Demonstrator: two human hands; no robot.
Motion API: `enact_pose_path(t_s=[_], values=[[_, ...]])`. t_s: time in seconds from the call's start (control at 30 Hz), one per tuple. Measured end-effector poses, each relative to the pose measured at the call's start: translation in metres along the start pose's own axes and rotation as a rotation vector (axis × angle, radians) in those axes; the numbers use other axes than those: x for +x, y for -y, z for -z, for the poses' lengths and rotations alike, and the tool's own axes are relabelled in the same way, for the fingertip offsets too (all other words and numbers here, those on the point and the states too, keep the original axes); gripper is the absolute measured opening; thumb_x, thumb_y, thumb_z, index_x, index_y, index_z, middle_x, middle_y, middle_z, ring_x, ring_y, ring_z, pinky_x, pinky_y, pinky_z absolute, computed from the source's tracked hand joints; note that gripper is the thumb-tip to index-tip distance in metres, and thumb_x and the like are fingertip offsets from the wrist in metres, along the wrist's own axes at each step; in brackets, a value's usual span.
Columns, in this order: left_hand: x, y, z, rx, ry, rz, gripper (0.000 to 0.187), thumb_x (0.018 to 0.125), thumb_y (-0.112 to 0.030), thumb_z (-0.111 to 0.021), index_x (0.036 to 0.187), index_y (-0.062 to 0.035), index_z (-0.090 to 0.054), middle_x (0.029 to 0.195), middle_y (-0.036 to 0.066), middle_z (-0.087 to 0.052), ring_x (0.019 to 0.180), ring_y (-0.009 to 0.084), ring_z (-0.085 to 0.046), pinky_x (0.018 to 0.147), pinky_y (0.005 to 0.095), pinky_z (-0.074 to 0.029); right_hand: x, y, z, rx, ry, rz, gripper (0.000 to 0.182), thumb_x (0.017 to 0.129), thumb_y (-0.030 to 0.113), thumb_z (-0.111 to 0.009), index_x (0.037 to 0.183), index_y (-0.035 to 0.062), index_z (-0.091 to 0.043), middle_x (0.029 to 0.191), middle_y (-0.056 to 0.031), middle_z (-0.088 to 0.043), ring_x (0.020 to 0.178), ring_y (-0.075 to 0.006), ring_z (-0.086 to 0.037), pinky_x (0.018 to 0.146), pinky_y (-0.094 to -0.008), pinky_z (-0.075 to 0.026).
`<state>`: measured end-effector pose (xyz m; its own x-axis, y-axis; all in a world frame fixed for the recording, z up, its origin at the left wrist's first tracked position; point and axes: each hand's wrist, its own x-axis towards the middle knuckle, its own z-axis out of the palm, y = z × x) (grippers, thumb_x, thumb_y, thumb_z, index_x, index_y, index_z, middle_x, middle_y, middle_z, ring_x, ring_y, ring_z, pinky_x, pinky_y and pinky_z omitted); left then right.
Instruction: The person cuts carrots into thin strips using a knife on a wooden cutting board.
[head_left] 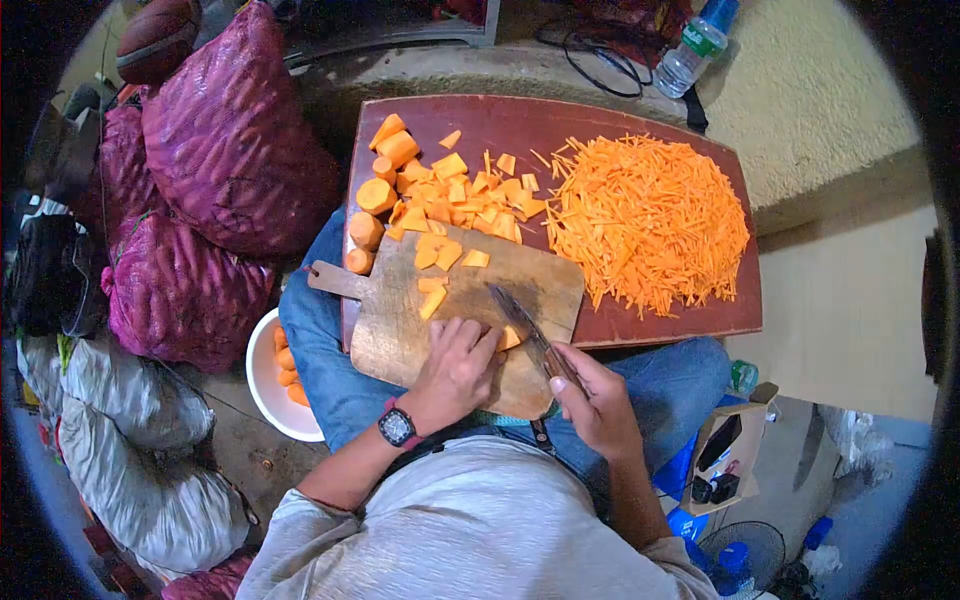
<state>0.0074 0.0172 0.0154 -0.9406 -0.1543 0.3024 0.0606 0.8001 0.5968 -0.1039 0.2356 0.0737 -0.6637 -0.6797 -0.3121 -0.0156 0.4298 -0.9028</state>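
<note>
My left hand, with a watch on its wrist, rests fingers curled on the wooden cutting board. Its fingertips are by a carrot piece, close to the knife blade; whether they pinch it is hard to see. My right hand is closed round the handle of a knife, whose dark blade points up and left over the board. Several flat carrot slices lie on the board's upper part. Behind it are carrot chunks, and to the right a big heap of carrot strips.
The red-brown tabletop lies across my lap. A white basin of carrots stands at left, near pink mesh sacks and white sacks. A water bottle is at upper right; a cardboard box stands at lower right.
</note>
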Motion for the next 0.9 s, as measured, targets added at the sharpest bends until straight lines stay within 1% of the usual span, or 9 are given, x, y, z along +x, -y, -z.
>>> enact_pose_path(t_s=[0.03, 0.07, 0.17, 0.2, 0.23, 0.3, 0.4, 0.7, 0.9], values=[[0.001, 0.000, 0.000, 0.001, -0.001, 0.000, 0.043, 0.085, -0.008, -0.080, 0.125, 0.0001, -0.070, 0.106, 0.015, -0.061, 0.101, 0.0363, -0.058, 0.092, 0.0485, -0.041, 0.001, 0.000, 0.001, 0.058, -0.009, -0.032, 0.048, 0.106, 0.012, -0.062, 0.151, -0.0050, -0.059, 0.092, 0.0000, -0.067, 0.069, -0.0062, -0.056, 0.062, -0.0247, -0.048], [0.002, 0.001, 0.000, 0.058, 0.002, -0.026, 0.041, 0.086, -0.010, -0.079, 0.124, 0.0004, -0.070, 0.105, 0.014, -0.062, 0.101, 0.0341, -0.059, 0.091, 0.0467, -0.041, 0.000, -0.006, 0.004, 0.005, -0.046, -0.027, 0.052, 0.103, 0.022, -0.067, 0.147, -0.0058, -0.060, 0.098, -0.0117, -0.072, 0.068, -0.0141, -0.062, 0.066, -0.0318, -0.053], [0.011, 0.005, -0.006, 0.135, -0.013, -0.042, 0.041, 0.086, -0.012, -0.080, 0.123, 0.0005, -0.070, 0.102, 0.013, -0.063, 0.096, 0.0334, -0.060, 0.089, 0.0456, -0.043, -0.003, 0.001, 0.010, 0.025, -0.087, -0.077, 0.053, 0.103, 0.024, -0.067, 0.147, -0.0055, -0.060, 0.097, -0.0115, -0.072, 0.068, -0.0140, -0.061, 0.066, -0.0324, -0.054], [0.015, 0.006, -0.010, 0.145, -0.028, -0.035, 0.041, 0.086, -0.011, -0.083, 0.123, 0.0002, -0.070, 0.101, 0.013, -0.063, 0.092, 0.0349, -0.061, 0.087, 0.0462, -0.044, -0.005, 0.005, 0.015, -0.016, -0.066, -0.132, 0.052, 0.104, 0.024, -0.066, 0.147, -0.0052, -0.060, 0.107, -0.0174, -0.075, 0.082, -0.0224, -0.072, 0.077, -0.0359, -0.058], [0.019, 0.008, -0.013, 0.141, -0.030, -0.036, 0.041, 0.086, -0.011, -0.083, 0.123, 0.0002, -0.070, 0.101, 0.013, -0.063, 0.092, 0.0349, -0.061, 0.087, 0.0462, -0.044, -0.006, 0.001, 0.015, -0.020, -0.068, -0.133, 0.052, 0.104, 0.024, -0.066, 0.147, -0.0052, -0.060, 0.107, -0.0174, -0.075, 0.082, -0.0224, -0.072, 0.077, -0.0359, -0.058], [0.029, 0.007, -0.019, 0.050, -0.068, -0.009, 0.039, 0.087, -0.013, -0.084, 0.121, 0.0005, -0.072, 0.101, 0.012, -0.065, 0.089, 0.0334, -0.063, 0.084, 0.0457, -0.046, -0.011, -0.010, 0.016, -0.103, -0.066, -0.022, 0.052, 0.104, 0.022, -0.065, 0.147, -0.0056, -0.060, 0.121, -0.0256, -0.075, 0.108, -0.0342, -0.076, 0.095, -0.0402, -0.058], [0.031, 0.006, -0.007, 0.019, -0.093, -0.012, 0.038, 0.087, -0.014, -0.084, 0.120, 0.0006, -0.072, 0.106, 0.014, -0.067, 0.095, 0.0346, -0.063, 0.085, 0.0462, -0.048, -0.019, -0.010, 0.011, -0.035, -0.055, -0.074, 0.052, 0.104, 0.022, -0.066, 0.146, -0.0066, -0.059, 0.133, -0.0305, -0.071, 0.127, -0.0411, -0.070, 0.108, -0.0428, -0.053], [0.023, 0.025, -0.004, 0.078, -0.008, -0.109, 0.033, 0.086, -0.011, -0.080, 0.116, -0.0008, -0.073, 0.112, 0.014, -0.063, 0.106, 0.0357, -0.058, 0.090, 0.0472, -0.048, 0.005, 0.008, 0.002, -0.158, -0.014, 0.164, 0.044, 0.106, 0.015, -0.066, 0.145, -0.0049, -0.060, 0.130, -0.0281, -0.071, 0.121, -0.0419, -0.072, 0.103, -0.0424, -0.056], [0.023, 0.017, -0.004, 0.067, -0.007, -0.052, 0.029, 0.085, -0.009, -0.080, 0.111, 0.0024, -0.073, 0.114, 0.018, -0.062, 0.107, 0.0387, -0.058, 0.092, 0.0488, -0.050, 0.003, 0.021, 0.000, -0.178, 0.069, 0.121, 0.046, 0.106, 0.016, -0.066, 0.148, -0.0025, -0.058, 0.130, -0.0284, -0.071, 0.120, -0.0416, -0.072, 0.102, -0.0429, -0.056]])
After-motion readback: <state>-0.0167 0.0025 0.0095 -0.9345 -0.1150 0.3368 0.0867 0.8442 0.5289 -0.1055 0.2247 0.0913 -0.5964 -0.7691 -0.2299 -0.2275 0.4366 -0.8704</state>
